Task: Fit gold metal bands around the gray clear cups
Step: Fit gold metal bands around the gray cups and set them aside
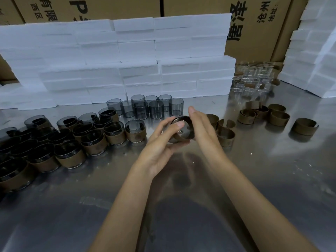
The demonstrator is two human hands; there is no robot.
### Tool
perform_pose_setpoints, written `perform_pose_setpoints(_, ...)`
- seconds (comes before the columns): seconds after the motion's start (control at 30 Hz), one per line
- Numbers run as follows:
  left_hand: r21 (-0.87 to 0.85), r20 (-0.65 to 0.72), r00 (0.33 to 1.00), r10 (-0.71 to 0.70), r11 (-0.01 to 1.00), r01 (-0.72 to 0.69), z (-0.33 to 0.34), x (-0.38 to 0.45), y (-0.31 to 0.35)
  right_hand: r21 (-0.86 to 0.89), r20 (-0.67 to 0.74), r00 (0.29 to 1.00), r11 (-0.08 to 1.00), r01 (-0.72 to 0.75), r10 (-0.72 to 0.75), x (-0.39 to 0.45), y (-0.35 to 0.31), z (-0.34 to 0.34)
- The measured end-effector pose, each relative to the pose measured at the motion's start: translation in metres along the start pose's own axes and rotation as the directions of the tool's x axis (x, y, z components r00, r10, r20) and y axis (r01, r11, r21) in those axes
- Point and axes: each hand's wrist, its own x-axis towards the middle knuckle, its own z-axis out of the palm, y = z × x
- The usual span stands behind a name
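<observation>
Item, left of the held cup: finished cups (76,142), gray glass with gold bands round their lower walls, standing upright in a crowd on the steel table (254,179). Item, behind the held cup: bare gray cups (143,108), upright, mouths up, awaiting bands, set in front of the white foam blocks (138,57). Item, centre: the held cup (179,130), raised just above the table with a band (187,132) partly round it; it lies tilted, its axis running from you toward the foam blocks and its round end turned up toward your face, though which end that is cannot be told. Your left hand (161,142) cradles it from below and the left side, thumb laid over the near rim, fingers curled under. Your right hand (201,128) presses its flat, nearly straight fingers against the band's right side. Judgement: the step in hand is seating the band; keep the cup's axis and the band's axis in line, push evenly round the ring rather than at one spot, and let the split in the band spread so it does not scrape the glass. Item, right of the held cup: loose bands (263,113), open-ended curls lying in small heaps, and clear cups (252,79) further back.
</observation>
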Motion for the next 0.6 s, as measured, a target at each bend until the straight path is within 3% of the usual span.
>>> perform_pose_setpoints(0.13, 0.106, 0.028, 1.000, -0.010, 0.994, 0.007, 0.0014, -0.0004, -0.0038, -0.038, 0.125, 0.982, 0.989, -0.140, 0.144, 0.0039, 0.0049, -0.0014)
perform_pose_setpoints(0.6, 0.164, 0.011, 0.998, -0.058, 0.985, 0.055, -0.0038, -0.0001, -0.0035, 0.005, 0.042, 0.992, 0.993, -0.122, 0.122, 0.0015, 0.0052, 0.0004)
